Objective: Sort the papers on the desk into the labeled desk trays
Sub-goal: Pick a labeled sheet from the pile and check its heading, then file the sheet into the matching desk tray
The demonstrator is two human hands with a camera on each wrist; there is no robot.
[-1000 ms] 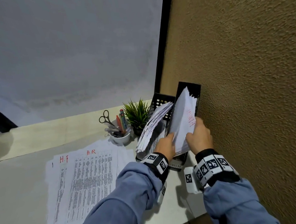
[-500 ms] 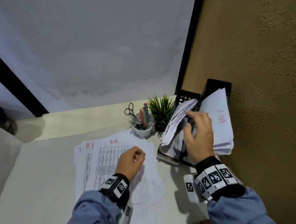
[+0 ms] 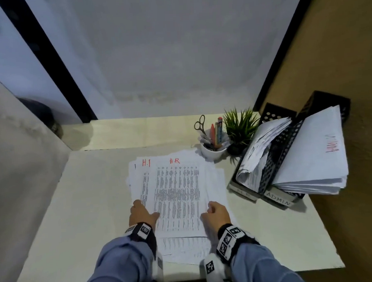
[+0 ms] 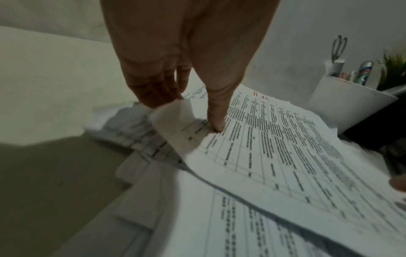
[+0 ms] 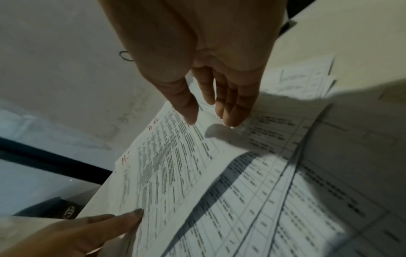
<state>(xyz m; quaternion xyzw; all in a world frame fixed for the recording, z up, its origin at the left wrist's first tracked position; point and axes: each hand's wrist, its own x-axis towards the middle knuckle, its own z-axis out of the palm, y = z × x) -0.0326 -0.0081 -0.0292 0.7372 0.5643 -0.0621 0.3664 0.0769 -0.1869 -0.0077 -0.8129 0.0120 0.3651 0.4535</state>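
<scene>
We work at the loose pile of papers (image 3: 177,197) lying spread on the tabletop (image 3: 94,210), in front of us and left of the trays. The top sheet (image 3: 178,184) carries a red "H.R" mark at its head, and a sheet under it shows a red "H.I". Our left hand (image 3: 141,214) holds the left edge of the top sheet in a narrow grip: in the left wrist view the thumb (image 4: 216,120) presses down on the print while the fingers (image 4: 153,93) curl under the lifted edge. Our right hand (image 3: 215,213) sits at the right edge with fingers (image 5: 232,111) relaxed and slightly spread, holding nothing that we can confirm. To do this step well, we judge it best to separate one sheet only, read its red mark, and lift with both edges supported so the sheets beneath do not slide. Two black perforated trays stand at the right, against the brown wall. The tray labelled "ADMIN" (image 3: 278,198) holds a thick stack (image 3: 311,162) marked in red. The left tray (image 3: 274,114) holds curled sheets (image 3: 261,149); its label is too small to read. A white cup (image 3: 211,151) holds scissors (image 3: 200,124) and pens, beside a small plant (image 3: 240,125).
</scene>
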